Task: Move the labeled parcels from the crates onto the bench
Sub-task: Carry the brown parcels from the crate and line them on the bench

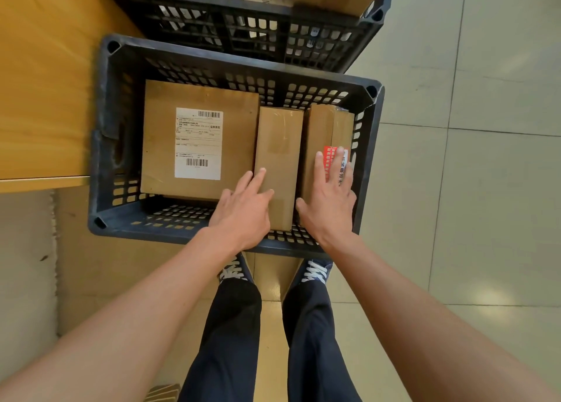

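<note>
A dark crate sits on the floor with three brown parcels inside. The big parcel with a white label lies flat at 9 o'clock. A thin parcel stands in the middle. The left hand rests on its left side, fingers straight and a little apart. The right hand lies flat on the third parcel at 3 o'clock, fingers spread, covering part of a red sticker (its words are too small to read). A second crate at 12 o'clock is cut off. The worktop is at 10 o'clock.
</note>
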Demonstrator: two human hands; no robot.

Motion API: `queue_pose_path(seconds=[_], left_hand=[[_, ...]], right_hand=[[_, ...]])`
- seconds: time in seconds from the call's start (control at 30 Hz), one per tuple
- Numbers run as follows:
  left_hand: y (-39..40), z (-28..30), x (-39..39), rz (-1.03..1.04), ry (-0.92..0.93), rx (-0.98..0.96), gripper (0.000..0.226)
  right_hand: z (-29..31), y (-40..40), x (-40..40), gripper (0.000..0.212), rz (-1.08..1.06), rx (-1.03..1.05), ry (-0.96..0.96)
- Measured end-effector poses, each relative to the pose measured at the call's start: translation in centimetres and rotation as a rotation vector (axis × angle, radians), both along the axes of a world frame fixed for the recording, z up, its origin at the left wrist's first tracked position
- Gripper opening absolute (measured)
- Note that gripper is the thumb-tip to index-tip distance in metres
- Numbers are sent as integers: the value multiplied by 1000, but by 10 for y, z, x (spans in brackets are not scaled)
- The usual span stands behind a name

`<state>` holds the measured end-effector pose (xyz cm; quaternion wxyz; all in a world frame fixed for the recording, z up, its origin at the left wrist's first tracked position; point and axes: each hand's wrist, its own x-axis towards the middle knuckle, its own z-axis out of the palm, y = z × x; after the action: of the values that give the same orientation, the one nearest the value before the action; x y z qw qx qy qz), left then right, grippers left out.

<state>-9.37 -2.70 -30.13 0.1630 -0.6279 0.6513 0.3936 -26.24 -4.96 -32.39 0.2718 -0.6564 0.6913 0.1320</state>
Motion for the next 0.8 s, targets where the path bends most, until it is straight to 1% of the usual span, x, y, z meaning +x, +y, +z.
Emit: queue_pose_path(seconds=[0.23, 0.5, 0.67, 0.8], left_hand=[[6, -8, 8, -2, 13, -3, 47], [4, -4, 10, 28, 20, 18, 49], [-3, 20, 10, 111, 50, 2, 51], [-10, 61, 7, 166, 100, -19, 51]], right_hand=[[-7, 2, -1, 118, -50, -34, -8], [-1, 0, 4, 112, -133, -73, -110], [35, 4, 2, 108, -190, -127, -167], [89, 4, -1, 108, -214, -146, -199]])
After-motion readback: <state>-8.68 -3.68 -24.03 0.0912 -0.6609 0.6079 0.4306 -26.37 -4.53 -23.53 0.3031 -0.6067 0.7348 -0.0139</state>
